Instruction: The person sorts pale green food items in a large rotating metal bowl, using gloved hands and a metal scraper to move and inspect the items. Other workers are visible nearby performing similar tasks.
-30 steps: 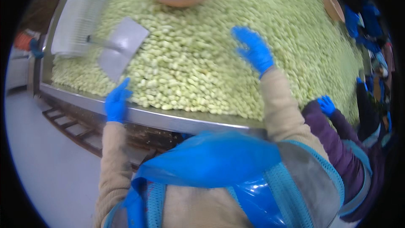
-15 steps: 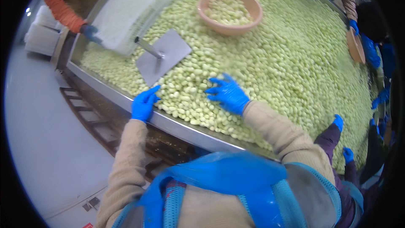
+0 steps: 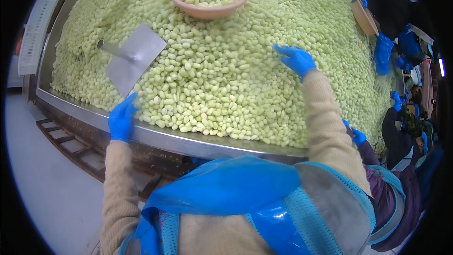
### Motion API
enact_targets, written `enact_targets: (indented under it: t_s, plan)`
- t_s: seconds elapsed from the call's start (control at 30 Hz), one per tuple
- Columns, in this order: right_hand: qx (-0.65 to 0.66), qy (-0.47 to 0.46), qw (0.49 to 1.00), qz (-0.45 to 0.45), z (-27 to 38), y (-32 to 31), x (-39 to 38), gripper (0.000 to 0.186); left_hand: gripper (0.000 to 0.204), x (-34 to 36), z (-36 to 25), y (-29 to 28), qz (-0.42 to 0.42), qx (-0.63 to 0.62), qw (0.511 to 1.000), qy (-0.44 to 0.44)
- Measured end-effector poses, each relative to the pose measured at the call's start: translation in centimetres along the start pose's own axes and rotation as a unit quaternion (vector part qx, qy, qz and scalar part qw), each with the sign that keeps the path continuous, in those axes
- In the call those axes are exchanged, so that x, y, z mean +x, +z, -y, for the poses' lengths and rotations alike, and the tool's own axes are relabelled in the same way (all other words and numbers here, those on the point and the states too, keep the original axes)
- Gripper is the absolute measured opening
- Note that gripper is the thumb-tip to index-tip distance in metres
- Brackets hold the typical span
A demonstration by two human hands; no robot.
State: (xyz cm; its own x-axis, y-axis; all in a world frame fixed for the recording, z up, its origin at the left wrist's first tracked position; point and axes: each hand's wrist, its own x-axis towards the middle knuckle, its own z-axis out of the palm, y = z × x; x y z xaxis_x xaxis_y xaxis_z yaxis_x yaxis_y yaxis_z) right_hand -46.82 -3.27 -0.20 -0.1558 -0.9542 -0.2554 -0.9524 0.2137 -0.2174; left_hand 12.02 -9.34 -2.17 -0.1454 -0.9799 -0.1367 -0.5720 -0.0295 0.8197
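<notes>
Two hands in blue gloves, the left hand (image 3: 121, 120) and the right hand (image 3: 298, 61), have their fingers extended. On the near side of a flat, grey metal scraper with a tubular handle (image 3: 141, 52), the left is at a silvery metal desk's rim (image 3: 188, 147), fingertips just beside the scraper's lowest corner. The scraper lies on a heap of pale green, oval pieces (image 3: 207, 99). Well to its right, the right is over the heap; I cannot tell whether it touches. Beyond the scraper, rightward, a round pink bowl (image 3: 212, 13) holds more pieces; much farther right, a co-worker's gloved hand (image 3: 361, 0) touches an orange-pink bowl (image 3: 364, 20).
</notes>
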Motion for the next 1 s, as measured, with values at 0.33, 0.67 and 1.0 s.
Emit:
enact_targets:
  t_s: [0.33, 0.67, 1.0]
  plan:
    - [-0.001, -0.141, 0.98, -0.142, 7.6, 9.7, 7.3, 0.07, 0.033, 0.0, -1.3, 0.4, -0.006, -0.012, 1.0, -0.013]
    - [0.166, 0.022, 0.986, -0.006, 6.0, 5.8, 2.7, 0.044, 0.032, 0.2, -1.7, 0.4, -0.013, -0.008, 0.999, -0.036]
    - [0.557, -0.195, 0.77, -0.241, 12.9, -4.8, 7.1, 0.056, 0.031, -0.2, -1.4, -0.1, -0.001, -0.01, 1.0, -0.022]
